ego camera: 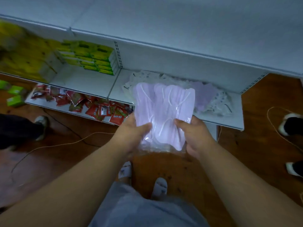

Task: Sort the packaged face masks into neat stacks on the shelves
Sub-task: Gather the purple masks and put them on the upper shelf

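Both grips closed on the lilac mask pack (164, 112): left hand (131, 136) pinches its lower left edge, right hand (195, 135) its lower right (clear wrap, white ear loops visible). Pack hangs just in front of the white shelf (229, 117), above the shelf's loose mask pile (211, 99).

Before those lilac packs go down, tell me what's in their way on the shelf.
Nothing blocks the path. Both hands, left hand and right hand, hold the lilac mask packs above the shelf, but loose mask packs already cover the landing spot.
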The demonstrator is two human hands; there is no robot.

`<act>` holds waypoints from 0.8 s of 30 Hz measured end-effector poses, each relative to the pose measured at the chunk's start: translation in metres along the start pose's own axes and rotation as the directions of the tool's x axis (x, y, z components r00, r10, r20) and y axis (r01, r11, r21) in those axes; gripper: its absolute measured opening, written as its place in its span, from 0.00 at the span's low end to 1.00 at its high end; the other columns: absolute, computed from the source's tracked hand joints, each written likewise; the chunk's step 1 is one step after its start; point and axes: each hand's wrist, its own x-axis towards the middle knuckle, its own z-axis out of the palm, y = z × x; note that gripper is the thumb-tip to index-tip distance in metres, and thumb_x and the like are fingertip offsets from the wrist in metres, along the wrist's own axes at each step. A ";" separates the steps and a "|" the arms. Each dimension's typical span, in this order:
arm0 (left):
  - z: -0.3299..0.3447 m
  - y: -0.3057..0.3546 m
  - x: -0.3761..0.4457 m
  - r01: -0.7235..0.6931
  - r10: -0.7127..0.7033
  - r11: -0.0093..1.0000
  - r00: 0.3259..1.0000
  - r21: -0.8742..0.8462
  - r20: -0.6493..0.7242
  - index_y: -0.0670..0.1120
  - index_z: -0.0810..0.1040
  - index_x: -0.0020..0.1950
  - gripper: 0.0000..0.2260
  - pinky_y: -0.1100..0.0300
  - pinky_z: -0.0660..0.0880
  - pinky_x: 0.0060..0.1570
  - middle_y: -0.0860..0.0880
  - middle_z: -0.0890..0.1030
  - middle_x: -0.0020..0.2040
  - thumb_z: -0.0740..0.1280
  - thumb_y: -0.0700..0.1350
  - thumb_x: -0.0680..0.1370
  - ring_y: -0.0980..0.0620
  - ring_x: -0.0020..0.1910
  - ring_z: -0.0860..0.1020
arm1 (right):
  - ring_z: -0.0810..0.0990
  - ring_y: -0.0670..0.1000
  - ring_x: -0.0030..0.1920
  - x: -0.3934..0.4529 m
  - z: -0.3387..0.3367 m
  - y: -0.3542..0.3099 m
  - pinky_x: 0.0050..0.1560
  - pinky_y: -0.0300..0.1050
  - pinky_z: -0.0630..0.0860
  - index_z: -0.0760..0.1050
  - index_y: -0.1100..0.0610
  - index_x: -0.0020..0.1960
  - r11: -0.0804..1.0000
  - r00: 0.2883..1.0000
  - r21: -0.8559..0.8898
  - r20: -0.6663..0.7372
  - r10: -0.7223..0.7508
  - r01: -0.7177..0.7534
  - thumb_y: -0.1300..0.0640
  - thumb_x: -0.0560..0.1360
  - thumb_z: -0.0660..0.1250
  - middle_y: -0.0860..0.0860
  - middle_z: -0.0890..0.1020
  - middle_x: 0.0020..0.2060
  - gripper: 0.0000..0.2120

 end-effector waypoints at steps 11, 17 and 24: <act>-0.007 0.079 -0.055 -0.150 0.150 0.989 0.988 0.013 -0.045 0.48 0.78 0.61 0.10 0.58 0.82 0.39 0.49 0.86 0.48 0.60 0.45 0.84 0.54 0.43 0.86 | 0.86 0.58 0.48 -0.049 0.037 -0.080 0.49 0.54 0.82 0.80 0.61 0.55 0.993 0.997 0.095 0.024 -0.070 0.068 0.68 0.74 0.71 0.57 0.86 0.47 0.10; -0.030 0.131 -0.022 -0.143 0.142 0.989 0.990 -0.026 -0.005 0.46 0.77 0.62 0.09 0.30 0.77 0.52 0.41 0.85 0.54 0.62 0.43 0.83 0.37 0.53 0.83 | 0.85 0.56 0.51 -0.028 0.080 -0.103 0.56 0.54 0.79 0.81 0.59 0.56 0.976 0.994 0.189 -0.050 -0.100 0.108 0.63 0.77 0.70 0.54 0.86 0.50 0.09; -0.048 0.180 0.018 -0.148 0.150 0.988 0.988 -0.030 0.048 0.48 0.78 0.62 0.09 0.36 0.79 0.54 0.44 0.86 0.53 0.64 0.46 0.83 0.40 0.52 0.84 | 0.85 0.56 0.52 0.001 0.109 -0.129 0.61 0.59 0.77 0.83 0.56 0.53 0.976 0.969 0.103 -0.181 -0.171 0.191 0.62 0.77 0.71 0.52 0.87 0.49 0.07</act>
